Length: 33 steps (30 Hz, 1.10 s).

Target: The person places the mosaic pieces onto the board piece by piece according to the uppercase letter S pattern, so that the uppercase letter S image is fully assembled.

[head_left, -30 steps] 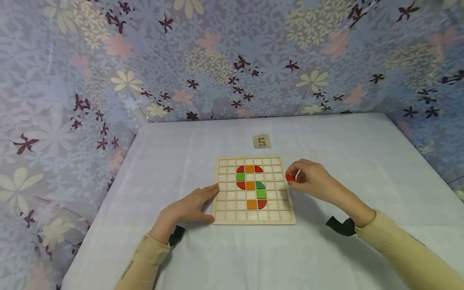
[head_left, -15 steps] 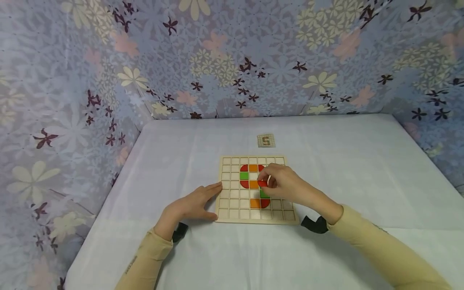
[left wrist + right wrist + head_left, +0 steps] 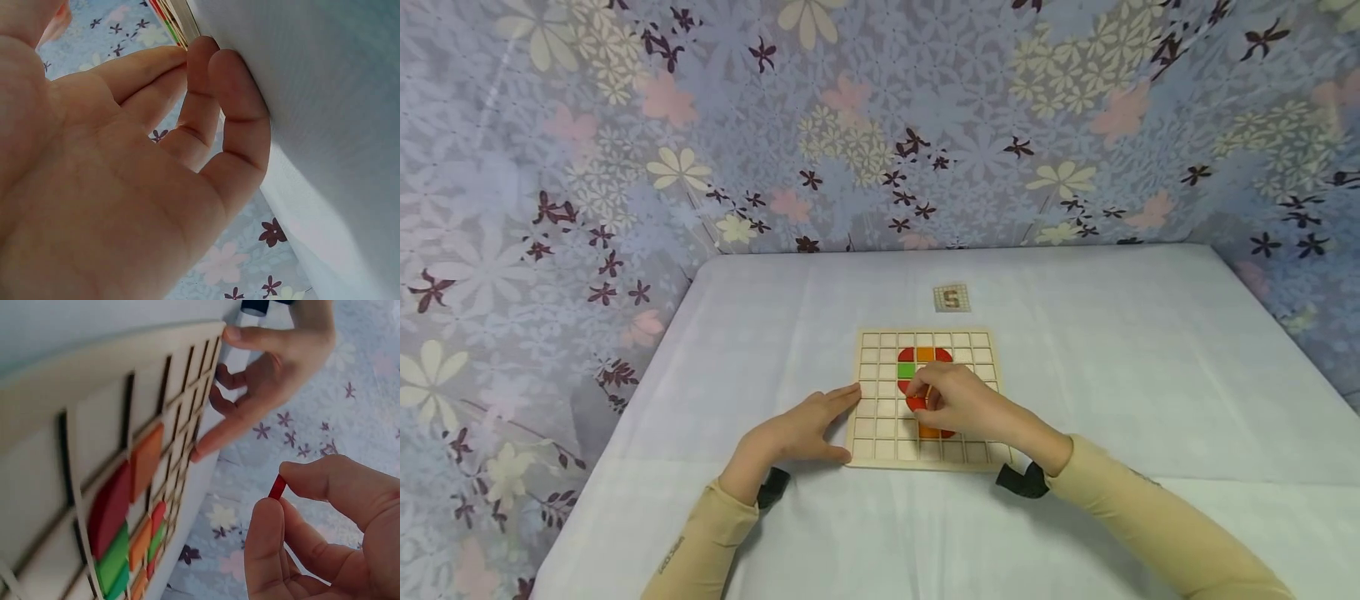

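Note:
A square wooden grid board (image 3: 865,450) lies on the white table, with red, orange and green tiles set in some of its cells. Between thumb and fingertips my right hand (image 3: 973,407) pinches a small red tile (image 3: 277,487) with a curved side, held over the board's middle. That hand hides part of the tile pattern in the head view. My left hand (image 3: 797,429) rests at the board's left edge, thumb near the front corner and index fingertip farther up the side. In the right wrist view, the seated tiles include an orange square (image 3: 147,461).
Behind the board lies a small card (image 3: 952,298) showing a gridded S-shaped pattern. A floral cloth (image 3: 880,125) hangs along the table's back and left side. Black straps are visible at both wrists.
My right hand has carried the red tile from beside the board's right edge leftward over its middle. The left hand stays at the board's left edge.

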Each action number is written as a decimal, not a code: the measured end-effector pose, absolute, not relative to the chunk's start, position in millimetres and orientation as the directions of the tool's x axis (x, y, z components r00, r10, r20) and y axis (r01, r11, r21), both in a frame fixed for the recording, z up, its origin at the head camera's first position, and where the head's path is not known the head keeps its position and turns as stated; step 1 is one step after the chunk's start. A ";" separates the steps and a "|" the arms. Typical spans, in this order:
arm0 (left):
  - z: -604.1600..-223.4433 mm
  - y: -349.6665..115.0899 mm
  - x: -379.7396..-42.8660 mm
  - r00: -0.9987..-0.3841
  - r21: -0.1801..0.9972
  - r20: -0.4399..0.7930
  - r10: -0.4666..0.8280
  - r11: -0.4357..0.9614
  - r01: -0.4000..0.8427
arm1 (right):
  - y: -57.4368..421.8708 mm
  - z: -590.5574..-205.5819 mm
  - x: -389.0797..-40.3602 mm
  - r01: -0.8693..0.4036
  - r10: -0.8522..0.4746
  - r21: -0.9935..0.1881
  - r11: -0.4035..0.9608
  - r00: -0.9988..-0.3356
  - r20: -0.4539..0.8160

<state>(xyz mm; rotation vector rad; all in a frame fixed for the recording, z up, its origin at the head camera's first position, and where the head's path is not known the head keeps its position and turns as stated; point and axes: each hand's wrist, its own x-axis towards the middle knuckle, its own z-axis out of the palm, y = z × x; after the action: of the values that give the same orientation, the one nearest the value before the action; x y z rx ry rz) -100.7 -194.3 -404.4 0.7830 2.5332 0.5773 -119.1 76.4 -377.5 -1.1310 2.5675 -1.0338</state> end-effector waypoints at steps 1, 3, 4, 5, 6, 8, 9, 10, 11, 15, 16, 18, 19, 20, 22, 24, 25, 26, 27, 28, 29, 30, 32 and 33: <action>-404.3 -194.5 -101.0 -0.753 0.497 -0.273 0.598 0.758 0.422 | 74.4 -379.3 -119.1 -0.598 -0.704 -0.644 0.477 -0.698 0.126; -404.8 -194.7 -101.7 -0.757 0.494 -0.275 0.593 0.762 0.418 | 70.3 -382.9 -119.1 -0.605 -0.717 -0.638 0.476 -0.687 0.117; -405.0 -194.7 -102.0 -0.759 0.491 -0.277 0.590 0.766 0.416 | 68.2 -384.7 -119.2 -0.609 -0.722 -0.632 0.480 -0.683 0.110; -405.1 -194.6 -102.3 -0.760 0.491 -0.277 0.588 0.767 0.414 | 66.3 -386.5 -119.3 -0.609 -0.726 -0.630 0.483 -0.680 0.101; -405.1 -194.5 -102.5 -0.762 0.491 -0.278 0.585 0.768 0.410 | 64.4 -388.3 -119.4 -0.609 -0.728 -0.625 0.488 -0.679 0.094; -405.3 -194.3 -103.1 -0.763 0.488 -0.281 0.582 0.771 0.409 | 61.2 -391.4 -119.5 -0.606 -0.728 -0.617 0.502 -0.682 0.077; -405.3 -194.0 -103.3 -0.762 0.488 -0.281 0.583 0.771 0.410 | 60.2 -392.9 -119.4 -0.605 -0.726 -0.609 0.512 -0.684 0.069; -405.1 -193.7 -103.4 -0.762 0.492 -0.280 0.584 0.769 0.408 | 59.4 -394.4 -119.3 -0.601 -0.724 -0.607 0.520 -0.688 0.061; -404.8 -193.4 -103.3 -0.762 0.496 -0.279 0.585 0.767 0.407 | 58.6 -395.7 -119.0 -0.596 -0.720 -0.605 0.528 -0.692 0.052; -403.1 -192.5 -102.2 -0.758 0.501 -0.283 0.587 0.765 0.405 | 56.8 -400.8 -117.6 -0.581 -0.709 -0.595 0.556 -0.705 0.027; -402.8 -192.3 -102.0 -0.758 0.501 -0.283 0.587 0.765 0.405 | 56.4 -401.6 -117.3 -0.577 -0.705 -0.590 0.564 -0.709 0.020; -402.3 -192.0 -101.6 -0.757 0.495 -0.283 0.589 0.766 0.410 | 55.9 -403.1 -117.0 -0.572 -0.695 -0.575 0.585 -0.719 0.008; -401.9 -191.9 -101.5 -0.757 0.494 -0.280 0.590 0.765 0.413 | 55.7 -403.5 -117.0 -0.571 -0.691 -0.566 0.595 -0.723 0.004; -401.5 -191.9 -101.4 -0.757 0.493 -0.278 0.591 0.765 0.416 | 55.6 -403.9 -117.0 -0.568 -0.687 -0.561 0.602 -0.727 -0.001; -400.7 -192.0 -101.5 -0.757 0.490 -0.275 0.593 0.763 0.420 | 55.1 -403.8 -117.0 -0.566 -0.682 -0.553 0.611 -0.731 -0.006; -399.4 -192.1 -101.4 -0.757 0.491 -0.275 0.593 0.764 0.420 | 54.5 -403.6 -117.0 -0.563 -0.680 -0.552 0.615 -0.733 -0.010; -398.9 -192.0 -101.6 -0.756 0.492 -0.273 0.595 0.761 0.422 | 54.5 -403.3 -117.2 -0.563 -0.681 -0.552 0.615 -0.733 -0.010; -398.6 -192.0 -101.8 -0.756 0.490 -0.277 0.594 0.764 0.420 | 54.3 -402.8 -117.3 -0.564 -0.681 -0.551 0.615 -0.732 -0.010; -398.4 -192.1 -101.9 -0.756 0.490 -0.278 0.592 0.765 0.419 | 54.1 -402.4 -117.4 -0.566 -0.681 -0.550 0.615 -0.732 -0.008; -398.2 -192.1 -102.1 -0.757 0.490 -0.279 0.591 0.766 0.417 | 53.9 -402.0 -117.3 -0.565 -0.680 -0.550 0.615 -0.733 -0.007; -398.1 -192.1 -102.1 -0.758 0.491 -0.279 0.589 0.766 0.415 | 53.6 -401.6 -117.3 -0.565 -0.679 -0.550 0.615 -0.734 -0.007; -398.2 -192.3 -102.2 -0.759 0.491 -0.277 0.589 0.766 0.415 | 53.4 -401.4 -117.4 -0.568 -0.681 -0.549 0.613 -0.732 -0.003; -398.4 -192.6 -102.2 -0.761 0.492 -0.277 0.587 0.766 0.413 | 52.9 -401.1 -117.4 -0.572 -0.682 -0.548 0.610 -0.731 0.003; -398.6 -192.7 -102.2 -0.761 0.494 -0.276 0.587 0.766 0.412 | 52.7 -401.0 -117.3 -0.572 -0.682 -0.549 0.610 -0.731 0.004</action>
<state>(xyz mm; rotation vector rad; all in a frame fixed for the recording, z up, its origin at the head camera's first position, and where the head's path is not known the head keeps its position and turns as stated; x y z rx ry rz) -102.2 -192.7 -398.6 0.7575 2.5417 0.5738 -117.3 52.7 -401.0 -1.0373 2.6294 -0.7880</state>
